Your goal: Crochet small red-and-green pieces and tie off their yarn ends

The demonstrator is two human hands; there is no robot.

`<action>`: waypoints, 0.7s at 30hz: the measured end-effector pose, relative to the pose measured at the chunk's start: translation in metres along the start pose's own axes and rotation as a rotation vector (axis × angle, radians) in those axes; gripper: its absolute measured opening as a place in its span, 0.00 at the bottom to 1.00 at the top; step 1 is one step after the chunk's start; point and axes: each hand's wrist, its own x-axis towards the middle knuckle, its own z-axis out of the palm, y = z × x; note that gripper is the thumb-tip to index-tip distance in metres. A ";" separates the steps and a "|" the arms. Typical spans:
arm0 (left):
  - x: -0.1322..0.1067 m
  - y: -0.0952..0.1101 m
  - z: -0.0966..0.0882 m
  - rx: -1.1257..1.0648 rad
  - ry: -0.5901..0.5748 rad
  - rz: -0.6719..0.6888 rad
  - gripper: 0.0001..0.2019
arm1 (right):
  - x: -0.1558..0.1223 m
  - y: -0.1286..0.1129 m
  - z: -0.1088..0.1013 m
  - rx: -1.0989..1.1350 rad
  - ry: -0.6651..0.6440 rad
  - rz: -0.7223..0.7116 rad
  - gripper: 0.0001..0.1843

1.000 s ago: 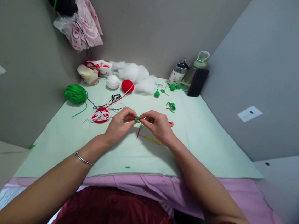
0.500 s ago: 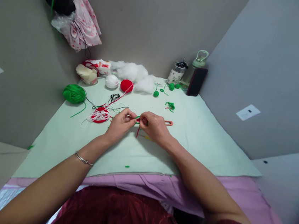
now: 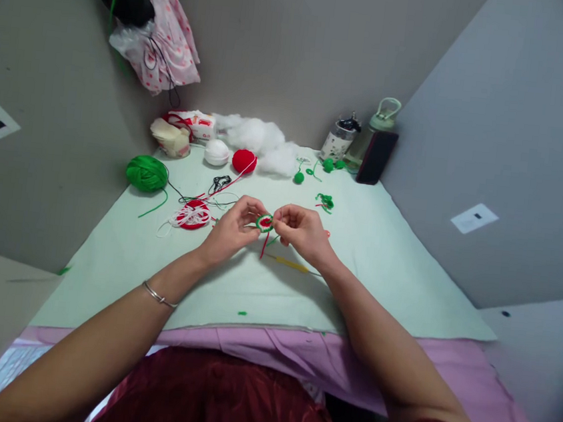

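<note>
Both my hands meet over the middle of a pale green table (image 3: 381, 262). My left hand (image 3: 232, 229) and my right hand (image 3: 302, 233) each pinch an edge of a small round crochet piece (image 3: 264, 222), red in the centre with a white ring and a green rim. A red yarn tail hangs down from it. A yellow crochet hook (image 3: 289, 263) lies on the table just under my right hand. To the left lies a red crochet disc with loose white yarn (image 3: 191, 215) on it.
A green yarn ball (image 3: 146, 173) sits at the left edge. At the back are a white ball (image 3: 216, 152), a red ball (image 3: 243, 161), white stuffing (image 3: 261, 138), small green pieces (image 3: 323, 202), a jar (image 3: 338, 141), a bottle (image 3: 377, 124) and a dark phone (image 3: 376, 157). A bag (image 3: 163, 44) hangs on the wall.
The crochet piece has been turned so its round red, white and green face shows between my fingertips. Both hands stayed together over the table's middle.
</note>
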 end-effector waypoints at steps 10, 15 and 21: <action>-0.005 -0.008 0.001 0.175 0.073 0.103 0.05 | 0.000 -0.002 -0.005 -0.007 -0.004 -0.057 0.12; -0.004 -0.004 0.000 0.100 0.122 0.026 0.09 | 0.001 -0.003 -0.014 -0.034 0.020 -0.060 0.14; 0.000 -0.004 0.000 0.022 0.169 0.028 0.11 | 0.000 -0.006 -0.012 0.000 -0.079 0.017 0.21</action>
